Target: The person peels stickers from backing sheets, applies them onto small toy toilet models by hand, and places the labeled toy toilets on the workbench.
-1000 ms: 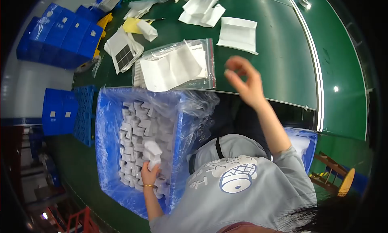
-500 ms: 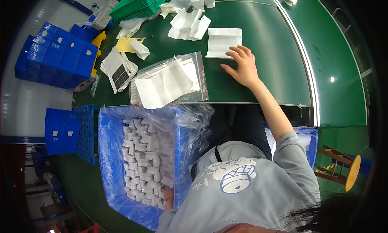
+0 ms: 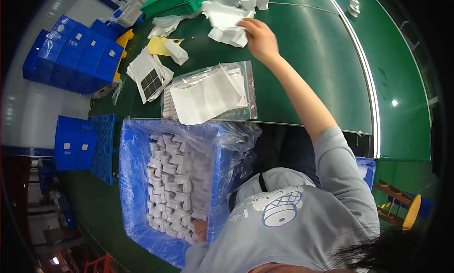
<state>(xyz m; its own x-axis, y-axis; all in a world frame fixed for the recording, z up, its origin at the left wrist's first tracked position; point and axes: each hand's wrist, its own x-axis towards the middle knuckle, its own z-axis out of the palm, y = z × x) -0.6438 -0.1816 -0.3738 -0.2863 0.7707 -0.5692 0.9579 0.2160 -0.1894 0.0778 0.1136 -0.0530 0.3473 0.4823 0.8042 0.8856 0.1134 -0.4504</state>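
My right hand (image 3: 261, 40) is over the far part of the table, its fingers pinched on the edge of a white sheet (image 3: 224, 16). That sheet lies over other creased white wrapping sheets (image 3: 228, 36). Low in the view, my left hand (image 3: 200, 229) reaches into a blue bin (image 3: 128, 178) lined with clear plastic. Rows of glossy white moulded parts (image 3: 172, 183) fill the bin. The left fingertips are hidden among these parts, so their grip cannot be made out.
A zip bag with papers (image 3: 208, 95) lies at the table's near edge. Left of it are a stack of printed sheets (image 3: 150, 79) and a yellow paper (image 3: 160, 47). A green crate (image 3: 177, 5) stands at the back. Blue boxes (image 3: 75, 55) are stacked on the left.
My right hand has moved away and to the left, carrying the white sheet from the bare tabletop onto the wrapping pile. My left hand stays in the bin. The view has shifted slightly.
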